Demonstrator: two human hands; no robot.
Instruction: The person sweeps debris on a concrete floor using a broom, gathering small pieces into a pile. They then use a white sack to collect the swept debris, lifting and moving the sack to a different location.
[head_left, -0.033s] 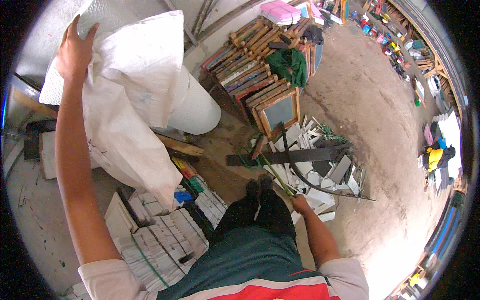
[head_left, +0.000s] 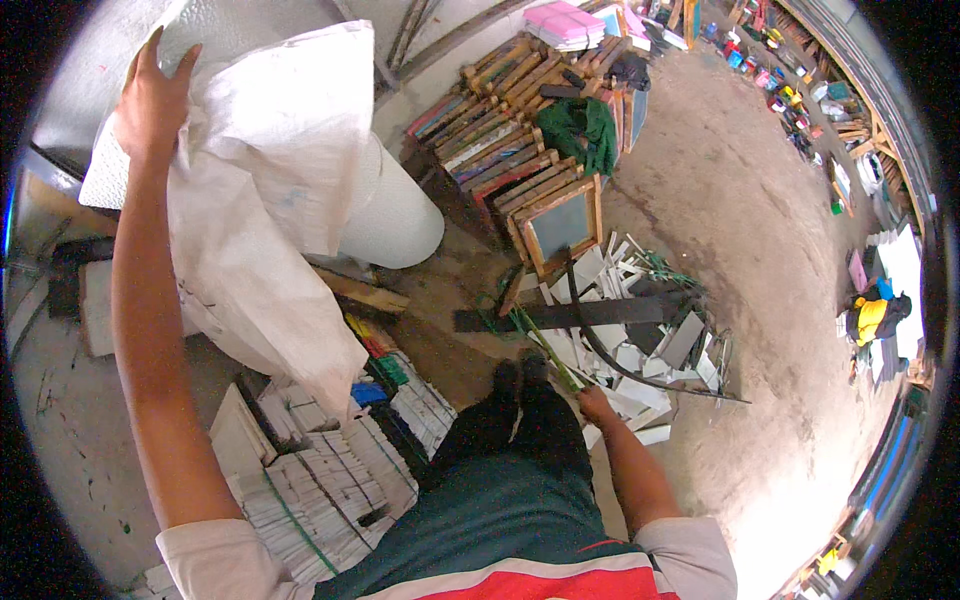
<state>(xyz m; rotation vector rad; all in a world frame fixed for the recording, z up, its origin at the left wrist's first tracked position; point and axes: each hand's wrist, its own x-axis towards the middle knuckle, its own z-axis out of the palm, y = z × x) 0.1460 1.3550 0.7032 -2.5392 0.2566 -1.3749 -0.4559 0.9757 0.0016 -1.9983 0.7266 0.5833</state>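
Observation:
My left hand reaches up to the far left, resting with thumb and fingers spread against a white woven sack. The sack drapes over a white roll, its lower end hanging in folds above stacked boards. Low in front of me, my right hand closes around a thin yellow-green stick. That stick slants forward and left toward a dark plank on a heap of white offcuts. What the stick's far end is fastened to, if anything, I cannot make out.
Wood-framed screens lean in a row, with a green cloth over them. Bundled white strips lie left of my legs. A curved black strip crosses the offcuts. Pots and tools line the far right.
My right hand has shifted slightly left with the stick, which now slants a little more steeply. My left hand and the sack stay almost where they were.

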